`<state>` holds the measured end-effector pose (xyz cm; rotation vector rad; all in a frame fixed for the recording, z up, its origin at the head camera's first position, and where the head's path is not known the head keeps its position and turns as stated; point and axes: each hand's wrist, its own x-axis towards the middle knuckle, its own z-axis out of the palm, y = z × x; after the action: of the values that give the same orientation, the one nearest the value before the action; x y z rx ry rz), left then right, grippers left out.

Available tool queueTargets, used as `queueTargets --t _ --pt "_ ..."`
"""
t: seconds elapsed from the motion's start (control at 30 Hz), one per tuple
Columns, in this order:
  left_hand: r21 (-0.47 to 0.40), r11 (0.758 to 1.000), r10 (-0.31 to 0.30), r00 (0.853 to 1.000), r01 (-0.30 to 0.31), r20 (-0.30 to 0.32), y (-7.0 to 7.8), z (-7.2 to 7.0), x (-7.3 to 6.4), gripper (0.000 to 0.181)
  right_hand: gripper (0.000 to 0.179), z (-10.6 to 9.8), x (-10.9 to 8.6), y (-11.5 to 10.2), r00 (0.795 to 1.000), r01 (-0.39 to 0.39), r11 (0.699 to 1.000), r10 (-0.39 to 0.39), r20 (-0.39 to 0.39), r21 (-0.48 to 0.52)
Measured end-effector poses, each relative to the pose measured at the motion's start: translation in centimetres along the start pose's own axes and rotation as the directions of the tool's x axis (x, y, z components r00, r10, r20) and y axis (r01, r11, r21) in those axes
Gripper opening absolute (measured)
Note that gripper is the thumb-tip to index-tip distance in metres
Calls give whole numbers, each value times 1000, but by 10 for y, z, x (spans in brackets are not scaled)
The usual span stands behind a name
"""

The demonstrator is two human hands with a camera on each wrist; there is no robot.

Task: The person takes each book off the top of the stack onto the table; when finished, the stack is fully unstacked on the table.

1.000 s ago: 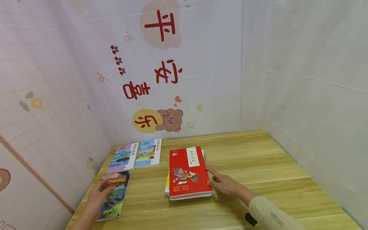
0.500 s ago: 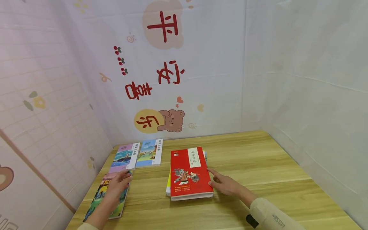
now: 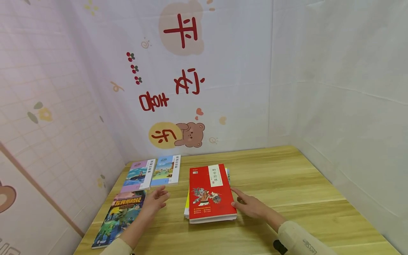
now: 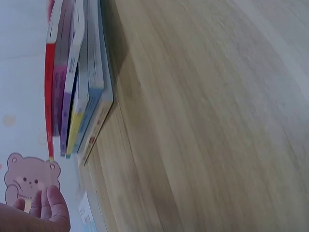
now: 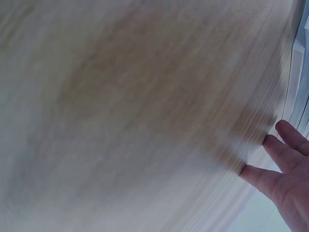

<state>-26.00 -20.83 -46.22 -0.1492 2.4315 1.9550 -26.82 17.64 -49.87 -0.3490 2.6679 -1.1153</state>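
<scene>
A red-covered book point(image 3: 204, 184) lies on top of a stack of several books, whose coloured spines point(image 4: 79, 111) show in the left wrist view. My right hand point(image 3: 251, 207) is at the stack's right side, fingers extended to its edge; in the right wrist view some fingertips point(image 5: 245, 170) touch the tabletop beside the book edges point(image 5: 300, 82). My left hand point(image 3: 155, 200) holds nothing and hovers with loosely bent fingers between the stack and a colourful comic-style book point(image 3: 122, 216). Its forearm covers part of that book's right edge.
Behind the comic-style book lie a purple-bordered book point(image 3: 138, 175) and a blue-bordered book point(image 3: 165, 170), side by side near the back edge. The wooden table point(image 3: 271, 173) meets fabric-covered walls point(image 3: 236, 88) at left, back and right. A dark object point(image 3: 279, 247) sits beneath my right sleeve.
My left hand has come off the comic-style book and moved right towards the stack. The comic-style book now lies flat, its cover mostly exposed. My right hand has stayed beside the stack.
</scene>
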Motion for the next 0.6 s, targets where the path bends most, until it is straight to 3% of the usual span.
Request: queueTargets --t 0.33,0.6 --pt "-13 1000 4 999 -4 38 -4 29 -2 57 66 3 -2 2 1000 22 1000 -22 12 -17" --pt "-18 999 -31 996 33 87 -9 48 -4 65 65 -2 -3 1 1000 28 999 -28 5 -20"
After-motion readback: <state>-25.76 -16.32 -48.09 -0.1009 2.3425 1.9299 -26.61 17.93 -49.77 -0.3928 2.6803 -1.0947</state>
